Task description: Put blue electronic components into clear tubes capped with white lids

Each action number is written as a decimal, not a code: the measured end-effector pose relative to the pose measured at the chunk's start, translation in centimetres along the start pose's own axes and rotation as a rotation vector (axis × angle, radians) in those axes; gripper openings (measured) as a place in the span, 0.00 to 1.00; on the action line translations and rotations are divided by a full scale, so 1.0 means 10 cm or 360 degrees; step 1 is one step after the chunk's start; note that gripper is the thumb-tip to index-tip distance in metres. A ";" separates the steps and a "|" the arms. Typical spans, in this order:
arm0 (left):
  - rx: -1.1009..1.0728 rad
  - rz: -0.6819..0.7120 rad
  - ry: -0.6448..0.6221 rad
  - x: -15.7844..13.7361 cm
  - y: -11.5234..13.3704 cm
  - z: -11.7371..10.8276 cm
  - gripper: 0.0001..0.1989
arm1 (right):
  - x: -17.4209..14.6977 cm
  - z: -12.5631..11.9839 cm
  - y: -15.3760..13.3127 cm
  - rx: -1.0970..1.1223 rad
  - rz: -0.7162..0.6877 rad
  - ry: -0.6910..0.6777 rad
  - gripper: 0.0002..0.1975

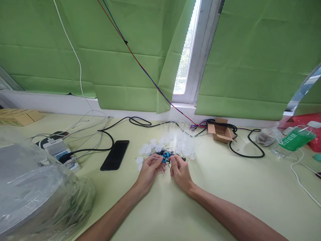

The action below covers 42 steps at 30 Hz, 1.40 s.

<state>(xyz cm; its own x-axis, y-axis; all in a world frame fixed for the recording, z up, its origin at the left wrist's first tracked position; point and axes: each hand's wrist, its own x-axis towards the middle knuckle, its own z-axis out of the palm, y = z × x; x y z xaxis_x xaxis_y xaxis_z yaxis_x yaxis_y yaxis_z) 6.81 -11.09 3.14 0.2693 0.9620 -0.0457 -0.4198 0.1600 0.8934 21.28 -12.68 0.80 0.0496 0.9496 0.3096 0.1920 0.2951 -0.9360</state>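
My left hand (151, 166) is closed in a pinch at the left of a small pile of blue and black electronic components (166, 155) with thin wire leads. A thin metal lead crosses its fingertips, and the body of that part is mostly hidden. On the pile's right side, my right hand (181, 170) has its fingertips pressed together; what they hold is too small to make out. Round translucent white caps (146, 147) lie to the left and behind the pile. Clear plastic tubes (182, 129) are grouped just beyond it.
A black phone (115, 155) lies left of my hands, near a power strip (61, 154) with cables. Plastic wrapping (47, 194) fills the near left. An opened cardboard box (220, 131), black cable (250, 155) and a bottle (293, 142) stand or lie to the right.
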 end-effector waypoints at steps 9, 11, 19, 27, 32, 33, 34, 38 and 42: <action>-0.0060 -0.0009 0.0071 0.02 0.00 -0.02 0.13 | -0.02 0.01 0.04 0.0052 -0.0032 -0.0142 0.14; -0.0039 -0.0004 0.0059 0.02 0.00 -0.02 0.13 | -0.01 0.01 0.04 0.0054 -0.0014 -0.0136 0.13; 0.0006 0.0010 -0.0019 0.00 -0.01 -0.02 0.12 | 0.00 0.00 0.04 0.0048 0.0001 -0.0150 0.16; 0.0034 -0.0008 -0.0097 -0.02 -0.01 -0.01 0.12 | 0.01 0.01 0.06 -0.0050 -0.0073 -0.0051 0.26; 0.0005 -0.0019 -0.0081 -0.02 -0.01 0.01 0.12 | -0.01 0.01 0.06 -0.0075 -0.0084 -0.0019 0.28; -0.0009 -0.0021 -0.0068 -0.02 0.00 0.01 0.12 | -0.01 0.00 0.05 -0.0069 -0.0068 -0.0014 0.27; -0.0024 -0.0022 -0.0051 -0.02 0.00 0.02 0.13 | -0.02 0.00 0.04 -0.0052 -0.0043 -0.0014 0.26; -0.0082 -0.0016 0.0031 -0.01 0.03 0.02 0.13 | -0.03 0.00 0.00 0.0061 0.0041 -0.0075 0.18; -0.0098 -0.0010 0.0079 0.00 0.03 0.00 0.13 | -0.03 0.00 0.00 0.0055 -0.0021 -0.0161 0.17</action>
<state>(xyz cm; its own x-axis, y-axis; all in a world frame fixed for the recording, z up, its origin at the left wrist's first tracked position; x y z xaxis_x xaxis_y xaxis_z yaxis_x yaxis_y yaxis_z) 6.67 -11.09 3.41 0.2295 0.9704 -0.0748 -0.4714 0.1780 0.8638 21.27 -12.95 0.71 -0.0522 0.9509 0.3050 0.1580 0.3094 -0.9377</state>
